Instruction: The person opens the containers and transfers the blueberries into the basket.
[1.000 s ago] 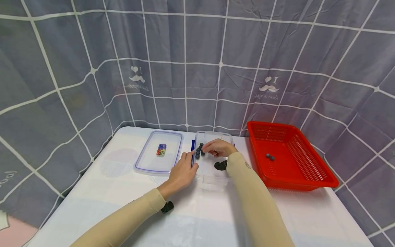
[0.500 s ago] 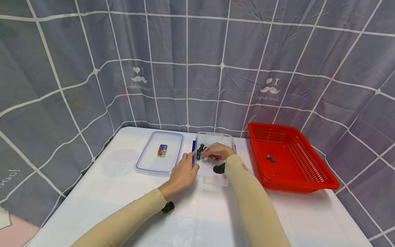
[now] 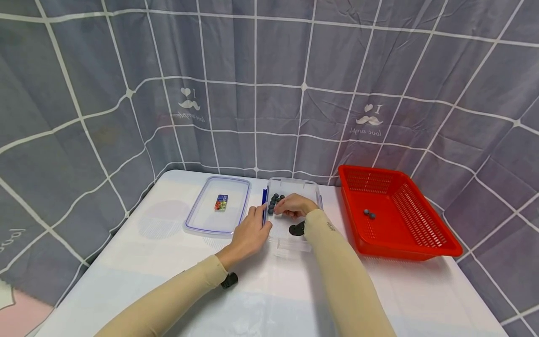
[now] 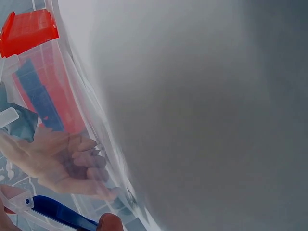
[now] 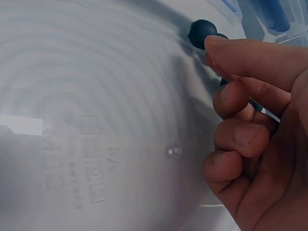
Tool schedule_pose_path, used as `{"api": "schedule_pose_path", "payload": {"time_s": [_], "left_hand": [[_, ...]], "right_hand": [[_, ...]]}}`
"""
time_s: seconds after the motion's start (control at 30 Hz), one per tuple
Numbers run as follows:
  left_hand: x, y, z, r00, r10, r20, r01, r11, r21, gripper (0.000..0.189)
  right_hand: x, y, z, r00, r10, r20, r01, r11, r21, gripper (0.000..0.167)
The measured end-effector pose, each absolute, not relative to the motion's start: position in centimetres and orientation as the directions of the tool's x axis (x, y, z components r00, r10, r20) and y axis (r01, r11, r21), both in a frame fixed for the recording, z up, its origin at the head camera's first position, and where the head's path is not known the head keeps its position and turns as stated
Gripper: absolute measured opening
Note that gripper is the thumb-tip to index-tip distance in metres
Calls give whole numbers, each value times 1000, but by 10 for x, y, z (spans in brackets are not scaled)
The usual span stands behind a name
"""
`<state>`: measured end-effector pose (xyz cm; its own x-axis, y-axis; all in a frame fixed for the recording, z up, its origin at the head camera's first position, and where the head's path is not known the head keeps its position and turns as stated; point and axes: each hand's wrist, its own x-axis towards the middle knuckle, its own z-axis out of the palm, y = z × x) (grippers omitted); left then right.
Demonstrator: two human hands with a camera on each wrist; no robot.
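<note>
A clear plastic food container (image 3: 294, 185) with blue latches stands at the middle of the table. Along its left side my left hand (image 3: 250, 229) grips the edge, thumb and fingers spread by a blue latch (image 4: 62, 211). My right hand (image 3: 295, 206) reaches inside, its lower fingers curled. In the right wrist view, the right thumb and index finger pinch at a blueberry mostly hidden behind the thumb tip, beside another blueberry (image 5: 201, 33). Several blueberries (image 3: 272, 205) are grouped at the container's left wall.
A clear lid (image 3: 202, 222) with a blue seal and a colourful label (image 3: 221, 202) lies left of the container. To the right stands a red plastic basket (image 3: 404, 201) with two blueberries (image 3: 369, 214) in it. A grey gridded curtain (image 3: 278, 107) hangs behind the white table (image 3: 261, 299).
My right hand has shifted slightly left and down inside the container, uncovering more of a blueberry at the back of the group. The left hand keeps its place.
</note>
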<state>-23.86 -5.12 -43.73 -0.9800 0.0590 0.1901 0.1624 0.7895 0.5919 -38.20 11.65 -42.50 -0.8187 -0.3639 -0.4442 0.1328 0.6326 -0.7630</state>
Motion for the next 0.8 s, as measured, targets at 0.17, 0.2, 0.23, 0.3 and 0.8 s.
{"api": "schedule_pose_path", "payload": {"time_s": [0.17, 0.2, 0.23, 0.3, 0.8], "left_hand": [[-238, -51, -437, -980, 55, 189, 160, 786, 597, 61], [-238, -51, -437, -980, 55, 190, 159, 786, 598, 61], [-238, -51, -436, -980, 54, 189, 158, 785, 598, 61], [-238, -51, -437, -981, 53, 189, 158, 786, 598, 61], [-240, -52, -438, -979, 60, 196, 169, 777, 607, 62]], "right_hand": [[-383, 115, -428, -830, -358, -428, 105, 653, -750, 22], [-383, 114, -428, -831, -356, -427, 103, 656, -747, 21], [-383, 114, -428, -833, -354, -425, 100, 660, -745, 21], [-383, 113, -429, -835, -352, -424, 98, 663, -743, 21], [-384, 110, -432, -840, -359, -407, 58, 686, -725, 29]]}}
